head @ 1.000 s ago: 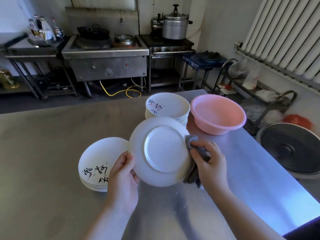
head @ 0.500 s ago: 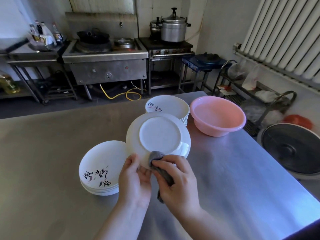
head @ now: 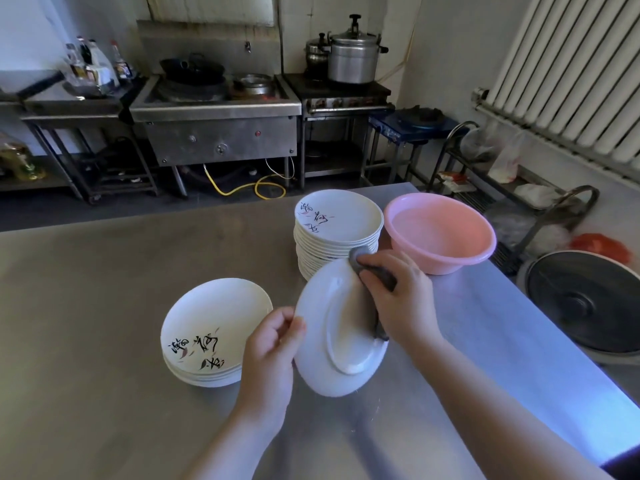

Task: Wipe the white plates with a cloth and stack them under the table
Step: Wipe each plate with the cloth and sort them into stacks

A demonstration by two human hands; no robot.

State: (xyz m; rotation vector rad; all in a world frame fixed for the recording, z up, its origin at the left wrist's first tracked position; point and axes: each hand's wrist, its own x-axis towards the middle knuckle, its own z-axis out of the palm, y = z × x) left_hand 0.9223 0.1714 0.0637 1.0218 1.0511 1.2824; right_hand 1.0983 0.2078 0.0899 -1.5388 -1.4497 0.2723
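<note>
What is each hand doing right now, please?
Left hand: closed on the rim of the white plate, holding it tilted.
Right hand: closed on the grey cloth, pressing it against that plate.

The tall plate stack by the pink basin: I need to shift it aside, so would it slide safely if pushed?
The tall plate stack probably weighs a lot, being many plates deep. It may slide easily on the smooth steel table. Pushed near the top, the plates could shear apart; push low.
</note>
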